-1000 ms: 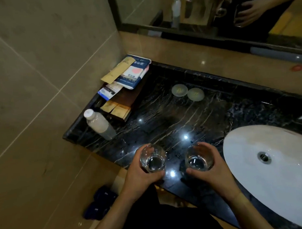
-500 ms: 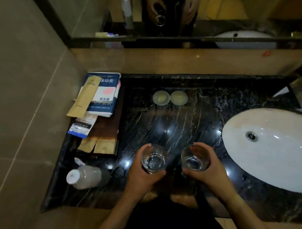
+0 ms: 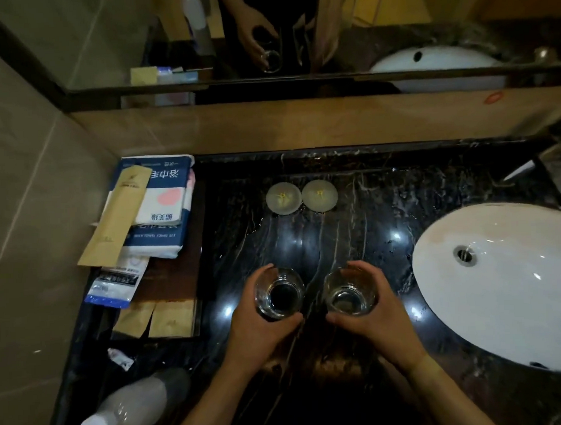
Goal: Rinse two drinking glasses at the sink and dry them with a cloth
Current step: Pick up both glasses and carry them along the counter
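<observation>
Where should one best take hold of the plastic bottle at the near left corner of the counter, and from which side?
Grip the plastic bottle round its clear body, coming from above with the fingers across it: it lies on its side, white cap toward the counter's near edge.

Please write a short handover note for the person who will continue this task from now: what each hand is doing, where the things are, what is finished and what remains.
Left hand grips the left glass; right hand grips the right glass. Both glasses are upright over the dark countertop, left of the white sink.
The faucet is at the far right edge; no running water is visible.
Two round coasters lie behind the glasses. A packaged towel set lies on the left.
Done: both glasses are picked up.
Left: move them to the sink, rinse, then dry with a cloth. No unwrapped cloth is visible.
</observation>
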`<state>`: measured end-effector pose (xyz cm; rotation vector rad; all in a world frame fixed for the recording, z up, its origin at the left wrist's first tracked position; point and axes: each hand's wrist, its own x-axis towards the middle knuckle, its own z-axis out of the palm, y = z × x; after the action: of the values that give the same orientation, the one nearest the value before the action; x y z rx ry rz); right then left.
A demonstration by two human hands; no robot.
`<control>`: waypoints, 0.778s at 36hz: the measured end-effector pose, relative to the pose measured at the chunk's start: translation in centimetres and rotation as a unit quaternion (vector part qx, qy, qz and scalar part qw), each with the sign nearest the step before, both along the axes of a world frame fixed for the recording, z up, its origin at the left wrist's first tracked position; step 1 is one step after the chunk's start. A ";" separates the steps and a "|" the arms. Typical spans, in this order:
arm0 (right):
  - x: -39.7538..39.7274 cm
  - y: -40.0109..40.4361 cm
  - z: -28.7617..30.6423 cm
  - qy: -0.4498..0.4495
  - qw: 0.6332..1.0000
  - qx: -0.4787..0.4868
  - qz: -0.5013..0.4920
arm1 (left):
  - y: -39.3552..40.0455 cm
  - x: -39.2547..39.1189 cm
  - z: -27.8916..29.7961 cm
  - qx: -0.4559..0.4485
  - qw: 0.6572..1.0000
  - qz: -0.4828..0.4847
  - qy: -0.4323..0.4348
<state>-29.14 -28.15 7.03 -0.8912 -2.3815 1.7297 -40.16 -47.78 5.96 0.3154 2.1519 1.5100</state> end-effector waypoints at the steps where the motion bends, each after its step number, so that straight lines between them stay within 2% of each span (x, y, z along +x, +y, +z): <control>1: -0.5 0.5 -0.3 -0.004 1.000 0.003 0.003 | 0.5 -0.5 -0.2 -0.003 1.000 -0.001 0.003; 6: -3.6 2.7 -1.3 -0.002 1.000 0.006 0.000 | 3.0 -3.4 -1.4 0.009 1.000 0.022 0.000; 13: -9.9 5.8 -2.4 0.061 0.997 0.024 -0.039 | 7.4 -8.6 -2.6 0.047 0.997 0.062 0.020; 28: -18.5 9.3 -4.2 0.099 0.994 0.017 -0.051 | 13.0 -16.3 -3.6 0.048 0.997 0.053 0.039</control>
<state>-47.67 -18.84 2.86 -0.7816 -2.1927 1.6502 -56.47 -34.77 2.34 0.3013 2.1915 1.6908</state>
